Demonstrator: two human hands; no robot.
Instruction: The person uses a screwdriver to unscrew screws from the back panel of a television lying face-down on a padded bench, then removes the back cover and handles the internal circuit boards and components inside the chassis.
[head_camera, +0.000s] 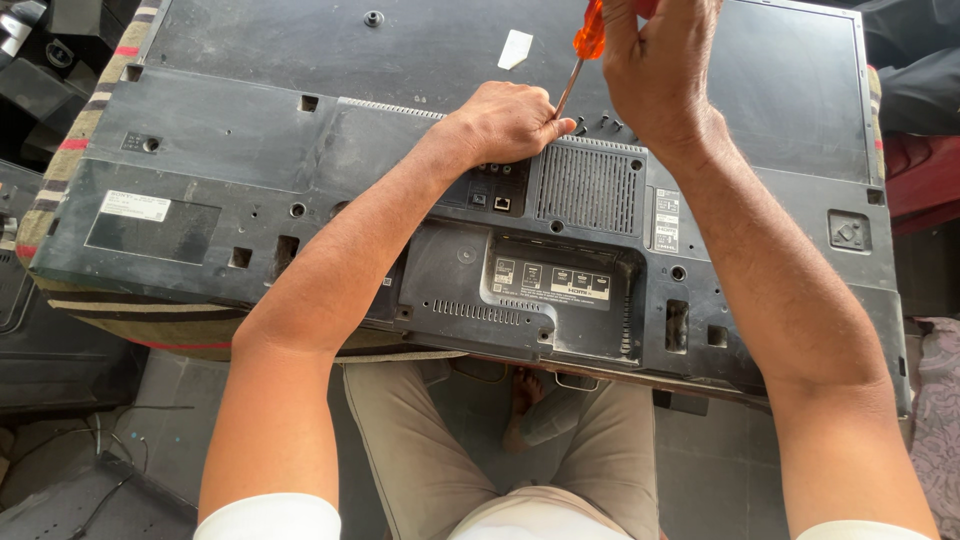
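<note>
A flat-screen television (230, 150) lies face down, its dark plastic back panel up. My right hand (655, 65) is shut around the orange handle of a screwdriver (588, 35), held upright over the panel's middle. The metal shaft runs down and left to a point beside the ventilation grille (588, 188). My left hand (510, 120) rests on the panel, its fingertips pinched against the lower end of the shaft. The tip itself is hidden behind those fingers.
A port bay with white labels (550, 280) sits near me. A white scrap (515, 48) lies on the panel's far part. The set rests on a striped cloth (70, 130). Dark equipment (30, 40) stands left, a red object (925, 170) right, cables (110, 470) on the floor.
</note>
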